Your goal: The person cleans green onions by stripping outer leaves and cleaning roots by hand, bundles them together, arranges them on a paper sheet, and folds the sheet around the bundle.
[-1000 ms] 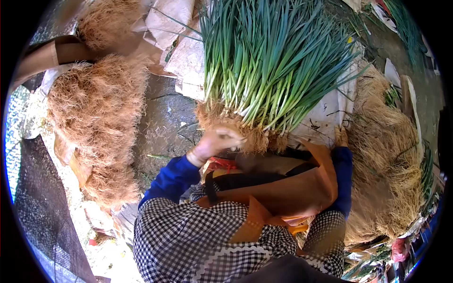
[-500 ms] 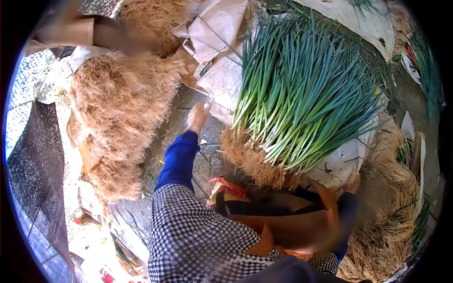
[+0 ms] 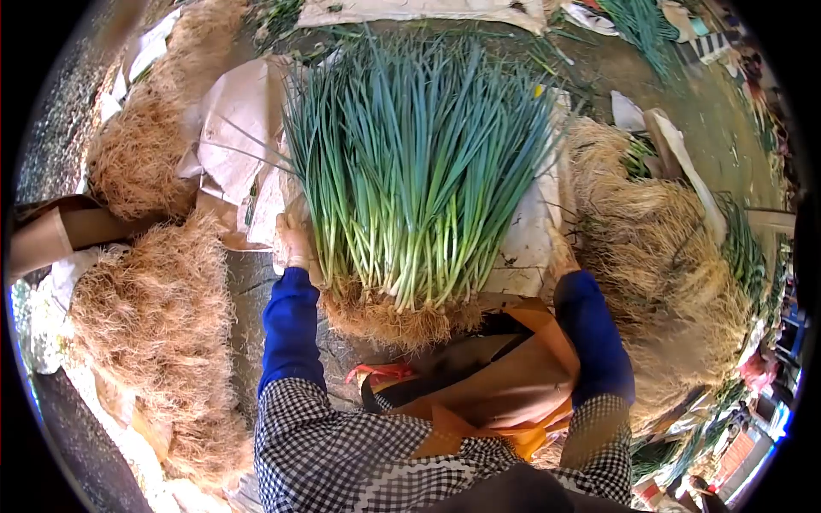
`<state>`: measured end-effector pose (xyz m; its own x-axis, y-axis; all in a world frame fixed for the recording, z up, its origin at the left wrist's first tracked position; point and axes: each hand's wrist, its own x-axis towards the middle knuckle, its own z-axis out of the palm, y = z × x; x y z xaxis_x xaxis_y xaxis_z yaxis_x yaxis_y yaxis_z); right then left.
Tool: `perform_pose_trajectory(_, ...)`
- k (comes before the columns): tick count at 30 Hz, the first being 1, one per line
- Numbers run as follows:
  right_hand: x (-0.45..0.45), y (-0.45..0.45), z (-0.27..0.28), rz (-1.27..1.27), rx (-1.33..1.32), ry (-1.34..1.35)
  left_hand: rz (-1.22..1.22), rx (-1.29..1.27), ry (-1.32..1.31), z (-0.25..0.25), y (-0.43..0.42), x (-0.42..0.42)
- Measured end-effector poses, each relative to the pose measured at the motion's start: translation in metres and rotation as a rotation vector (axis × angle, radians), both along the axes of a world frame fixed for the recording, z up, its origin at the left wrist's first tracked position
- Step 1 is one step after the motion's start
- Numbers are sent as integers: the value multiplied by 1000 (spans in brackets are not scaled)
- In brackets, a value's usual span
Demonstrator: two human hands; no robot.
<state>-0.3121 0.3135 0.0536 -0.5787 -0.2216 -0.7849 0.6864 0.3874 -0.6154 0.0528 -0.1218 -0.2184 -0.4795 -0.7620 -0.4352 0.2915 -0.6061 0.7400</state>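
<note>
A thick pile of green onions (image 3: 419, 197) lies on a pale woven sheet (image 3: 526, 248), the green leaves pointing away and the roots (image 3: 402, 323) toward me. My left hand (image 3: 292, 245) is at the sheet's left edge beside the white stems, its fingers closed on the cloth and partly hidden. On the opposite side, my right hand (image 3: 561, 254) is closed at the sheet's right edge, just below the spread leaves. The stalks lie between both hands.
More root-side-out bundles line the left (image 3: 154, 333) and the right (image 3: 658, 274). Another pale sheet (image 3: 410, 12) lies at the far side. A brown strap-like object (image 3: 64, 235) juts in from the left. An orange-brown apron (image 3: 496, 376) covers my lap.
My view has turned right, so the onion pile now sits centrally. My left hand has reached the sheet's left edge. My right hand, hidden before, now shows at the right edge.
</note>
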Motion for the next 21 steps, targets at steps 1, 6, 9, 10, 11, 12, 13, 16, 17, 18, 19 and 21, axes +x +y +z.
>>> perform_pose_trajectory(1, -4, -8, 7, 96, 289, 81, 29, -86, -103, -4, 6, 1)
perform_pose_trajectory(6, -43, 44, -41, 450, 561, 562, 149, -240, -254, 9, 5, -14)
perform_pose_trajectory(9, -77, 94, -108, 622, 194, 745, 246, 49, 281, 23, 3, -32)
perform_pose_trajectory(10, -76, 93, -104, 628, 186, 755, 297, 211, 584, 24, 5, -38)
perform_pose_trajectory(11, -73, 86, -92, 533, 85, 674, 366, 498, 1107, 24, 6, -38)
perform_pose_trajectory(12, -68, 74, -82, 473, 0, 576, 355, 800, 1599, 25, 8, -38)
perform_pose_trajectory(13, -56, 59, -67, 373, -157, 385, 292, 943, 1823, 30, 9, -36)
perform_pose_trajectory(16, 17, -1, -5, 479, -241, 359, 521, 268, 761, 70, 3, -50)
perform_pose_trajectory(17, 65, -37, 44, 670, -38, 641, 509, 166, 504, 86, 3, -59)
perform_pose_trajectory(18, 82, -57, 79, 617, 94, 518, 480, 98, 337, 101, 6, -70)
perform_pose_trajectory(19, 99, -77, 113, 560, 221, 392, 452, 55, 249, 114, 10, -81)
perform_pose_trajectory(21, 75, -45, 66, 507, 47, 234, 410, -21, 129, 139, 21, -100)
